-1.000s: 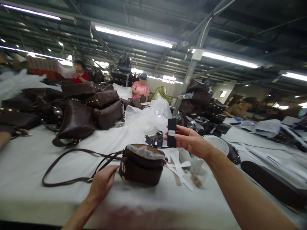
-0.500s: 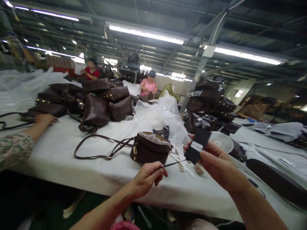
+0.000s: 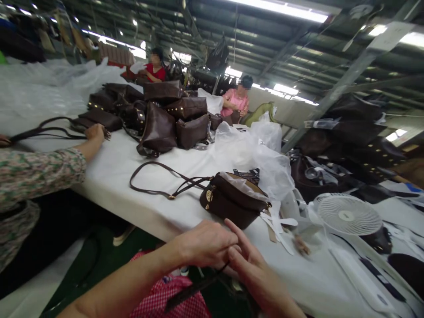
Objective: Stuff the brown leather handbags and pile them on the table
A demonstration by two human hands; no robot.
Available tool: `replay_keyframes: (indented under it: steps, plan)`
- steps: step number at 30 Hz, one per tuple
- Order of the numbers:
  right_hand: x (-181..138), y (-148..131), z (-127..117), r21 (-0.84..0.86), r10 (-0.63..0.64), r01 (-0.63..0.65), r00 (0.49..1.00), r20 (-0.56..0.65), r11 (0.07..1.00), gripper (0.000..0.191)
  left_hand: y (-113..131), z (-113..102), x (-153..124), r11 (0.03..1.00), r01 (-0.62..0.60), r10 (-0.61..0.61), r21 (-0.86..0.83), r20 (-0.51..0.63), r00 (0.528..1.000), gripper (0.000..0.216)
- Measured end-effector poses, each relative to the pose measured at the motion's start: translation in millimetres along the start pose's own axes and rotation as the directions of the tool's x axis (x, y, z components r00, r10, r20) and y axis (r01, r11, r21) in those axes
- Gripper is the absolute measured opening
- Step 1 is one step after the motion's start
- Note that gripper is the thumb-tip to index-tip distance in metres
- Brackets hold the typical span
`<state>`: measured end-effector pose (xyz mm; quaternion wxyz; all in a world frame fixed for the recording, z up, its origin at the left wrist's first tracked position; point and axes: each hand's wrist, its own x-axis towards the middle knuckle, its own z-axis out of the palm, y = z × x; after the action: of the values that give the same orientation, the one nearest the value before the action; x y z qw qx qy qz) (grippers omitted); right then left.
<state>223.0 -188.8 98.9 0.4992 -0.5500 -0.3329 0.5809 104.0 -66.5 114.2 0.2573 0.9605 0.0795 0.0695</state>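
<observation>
I have both hands below the brown crossbody bag [image 3: 228, 204], which stands on the white-covered table [image 3: 112, 172] near its edge. As I judge it, the bag is stuffed with clear wrapping [image 3: 245, 187], its emblem [image 3: 208, 195] is on and its shoulder strap [image 3: 172, 196] is joined at one side. Its mouth stands open, and the dark tag [image 3: 188, 291] hangs apart from it under my hands, over the table's edge. The left hand [image 3: 205, 240] has its fingers curled in against those of the right hand [image 3: 251, 269], whose forefinger points out straight. A thin cord runs from the tag up to them; I cannot tell which hand pinches it.

Behind the bag I see printed black tags [image 3: 248, 176] and crumpled plastic [image 3: 238, 148]; to its right, a white fan [image 3: 347, 214] lies face up. Brown handbags [image 3: 160, 130] are heaped farther back. At my left a co-worker's hand [image 3: 95, 134] touches another bag. Beyond, a person in pink [image 3: 236, 104] and one in red [image 3: 155, 73] work beneath tube lights [image 3: 281, 9] and a beamed roof.
</observation>
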Motion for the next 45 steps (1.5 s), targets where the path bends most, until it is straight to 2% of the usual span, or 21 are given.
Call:
replay_keyframes:
  steps: [3,6,9,11,12,13,15,17,19,21,23,26,29,37,42,45]
  plan:
    - [17,-9,6,-0.026,0.028,-0.029,1.0,-0.002,0.999,0.073,-19,-2,-8,0.997,0.038,-0.045,-0.069,-0.108,0.993,0.018]
    - [34,-23,3,-0.298,0.004,-0.007,1.0,-0.012,0.955,0.04,-40,-2,-14,0.975,-0.009,-0.041,-0.223,-0.218,0.975,0.028]
    - [49,-50,-3,-0.601,-0.079,0.079,0.997,0.026,0.795,0.042,-66,1,-11,0.879,-0.078,-0.1,-0.47,-0.343,0.934,0.032]
    - [59,-76,-8,-0.763,-0.179,0.198,0.978,0.11,0.615,0.04,-87,7,-2,0.82,-0.073,-0.232,-0.568,-0.446,0.864,0.032]
    - [64,-90,-11,-0.83,-0.229,0.264,0.959,0.17,0.492,0.036,-97,10,5,0.808,-0.048,-0.302,-0.587,-0.483,0.822,0.033]
    - [70,-104,-13,-0.881,-0.268,0.317,0.935,0.23,0.35,0.033,-107,14,13,0.804,-0.015,-0.357,-0.594,-0.503,0.787,0.033]
    - [82,-129,-15,-0.934,-0.294,0.353,0.9,0.322,0.055,0.029,-124,23,31,0.796,0.044,-0.421,-0.604,-0.499,0.758,0.031]
    - [95,-149,-14,-0.934,-0.282,0.301,0.894,0.347,-0.195,0.027,-135,32,47,0.767,0.052,-0.444,-0.64,-0.47,0.763,0.03]
    - [107,-160,-9,-0.895,-0.263,0.207,0.908,0.326,-0.395,0.025,-141,39,61,0.701,0.012,-0.468,-0.713,-0.447,0.762,0.031]
    - [118,-165,-3,-0.829,-0.232,0.114,0.931,0.281,-0.547,0.025,-143,42,71,0.597,-0.086,-0.5,-0.797,-0.454,0.738,0.032]
    - [128,-165,3,-0.757,-0.19,0.059,0.952,0.238,-0.651,0.028,-143,43,77,0.481,-0.213,-0.547,-0.851,-0.481,0.685,0.031]
    - [141,-163,9,-0.692,-0.135,0.051,0.968,0.212,-0.72,0.028,-140,39,79,0.331,-0.331,-0.613,-0.884,-0.468,0.637,0.031]
    - [152,-161,10,-0.674,-0.087,0.073,0.976,0.2,-0.735,0.027,-136,32,78,0.266,-0.34,-0.642,-0.902,-0.429,0.635,0.024]
    - [167,-161,18,-0.64,0.006,0.162,0.971,0.24,-0.751,0.03,-132,22,75,0.28,-0.297,-0.657,-0.913,-0.408,0.633,0.013]
    - [172,-161,26,-0.619,0.054,0.2,0.968,0.247,-0.759,0.029,-132,21,75,0.273,-0.309,-0.662,-0.911,-0.411,0.627,0.018]
    - [173,-162,30,-0.594,0.064,0.201,0.968,0.244,-0.779,0.026,-132,20,76,0.231,-0.339,-0.663,-0.912,-0.403,0.631,0.022]
